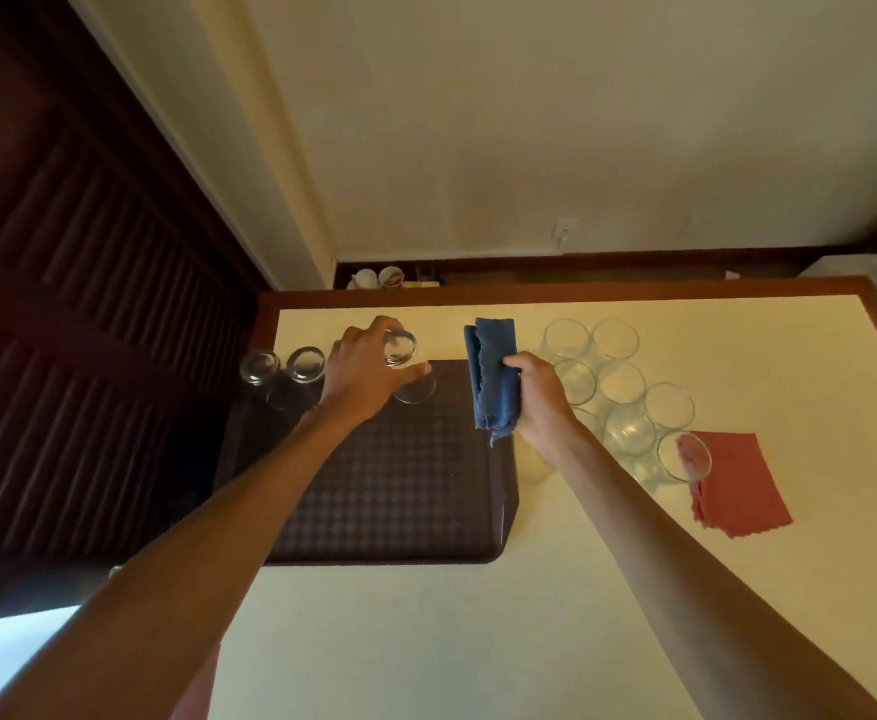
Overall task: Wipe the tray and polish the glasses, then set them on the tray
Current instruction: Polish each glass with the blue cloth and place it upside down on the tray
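Step in hand, as I read it from my end: setting a presumably polished glass down. L hand grips a clear glass tumbler from above, fingers curled round its wall, base up, rim low over the far edge of the dark brown rectangular tray w/ checkered surface. I can't tell if the rim touches it yet. Two clear inverted glasses stand along the tray's far-left edge, just beside that hand. R hand clenches a folded blue cloth, held up near the tray's far-right corner, apart from the tumbler.

Next move, my guess: lower the tumbler flat beside the other two, let go, then reach for the cluster of clear glasses on the cream table. They stand packed close, so lifting one w/o knocking a neighbour needs care. A red cloth lies by the nearest one.

Hard to see: tray's left side sinks into shadow, edge unclear. R forearm covers part of the cluster, so no sure count. Whether any glass is actually clean, can't tell.
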